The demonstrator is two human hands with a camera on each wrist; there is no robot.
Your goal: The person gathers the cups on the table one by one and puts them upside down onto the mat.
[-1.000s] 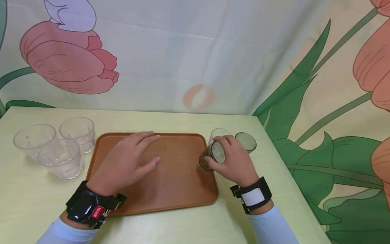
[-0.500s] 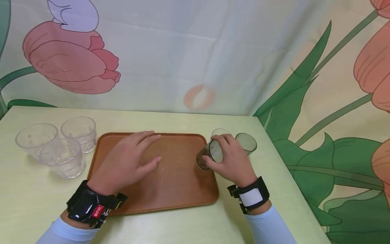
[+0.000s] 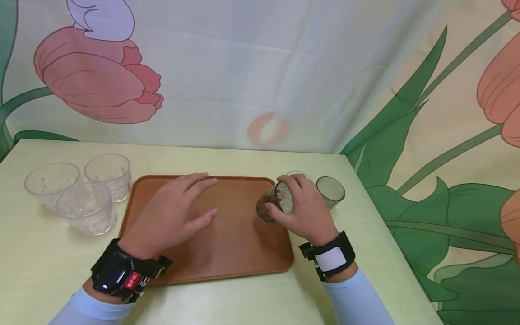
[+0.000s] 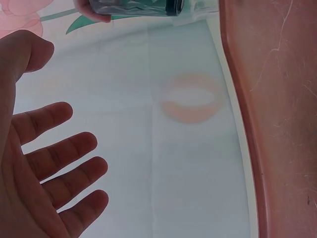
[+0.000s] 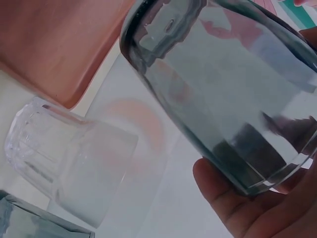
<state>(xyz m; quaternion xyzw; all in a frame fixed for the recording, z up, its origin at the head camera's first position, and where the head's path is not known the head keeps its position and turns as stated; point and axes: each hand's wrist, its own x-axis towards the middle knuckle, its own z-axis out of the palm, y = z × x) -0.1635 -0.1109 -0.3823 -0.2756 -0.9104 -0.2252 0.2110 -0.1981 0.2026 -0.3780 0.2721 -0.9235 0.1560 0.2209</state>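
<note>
My right hand (image 3: 306, 210) grips a smoky grey drinking glass (image 3: 266, 205), thumb on the near side and fingers over the far side. The glass leans to the left above the right end of a brown tray (image 3: 231, 243). It fills much of the right wrist view, where its thick base shows. Over the tray's left part hovers my left hand (image 3: 168, 214), fingers spread and relaxed, holding nothing. Just beyond the right hand stand a clear glass (image 5: 74, 158), mostly hidden in the head view, and another smoky grey glass (image 3: 331, 192).
Three clear glasses, a rear left one (image 3: 53, 180), a rear right one (image 3: 109, 174) and a front one (image 3: 87, 210), stand close together left of the tray. A flower-printed curtain (image 3: 211, 81) hangs behind the pale table (image 3: 243, 302).
My right hand has moved slightly left with the smoky glass, carrying it further over the tray. The left hand keeps its pose; the whole view has shifted slightly.
</note>
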